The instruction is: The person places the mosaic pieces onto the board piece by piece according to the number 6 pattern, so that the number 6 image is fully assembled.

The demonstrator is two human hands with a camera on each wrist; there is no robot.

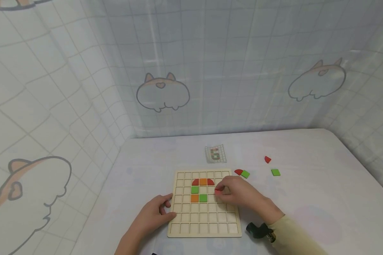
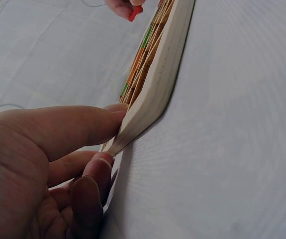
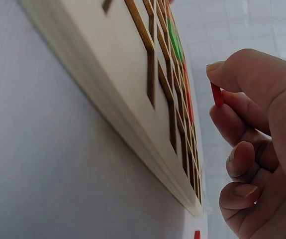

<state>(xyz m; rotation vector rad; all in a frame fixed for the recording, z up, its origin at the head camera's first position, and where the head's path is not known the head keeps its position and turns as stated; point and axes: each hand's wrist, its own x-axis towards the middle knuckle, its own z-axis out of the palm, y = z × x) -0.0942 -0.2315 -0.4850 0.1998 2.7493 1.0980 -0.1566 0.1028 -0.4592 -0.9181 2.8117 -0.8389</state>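
Note:
A wooden grid board (image 1: 204, 226) lies flat on the table. My left hand (image 1: 153, 212) holds its left edge, thumb and fingertips against the rim in the left wrist view. Between thumb and fingertips my right hand (image 1: 242, 191) pinches a small red tile (image 3: 216, 94), held above the board's right part. Set in the grid are an orange tile (image 1: 203, 181) between two red quarter-round tiles (image 1: 195, 182), a green tile (image 1: 195, 190) below on the left, and an orange tile (image 1: 194, 198) beside another green tile (image 1: 203, 198).
Behind the board lies a pattern card (image 1: 215, 153) with a coloured figure. To the right are a red tile (image 1: 238, 172) touching a green tile (image 1: 245, 174), another red tile (image 1: 267, 159) and a green tile (image 1: 276, 172). A dark strapped device (image 1: 258, 231) sits at the right wrist.

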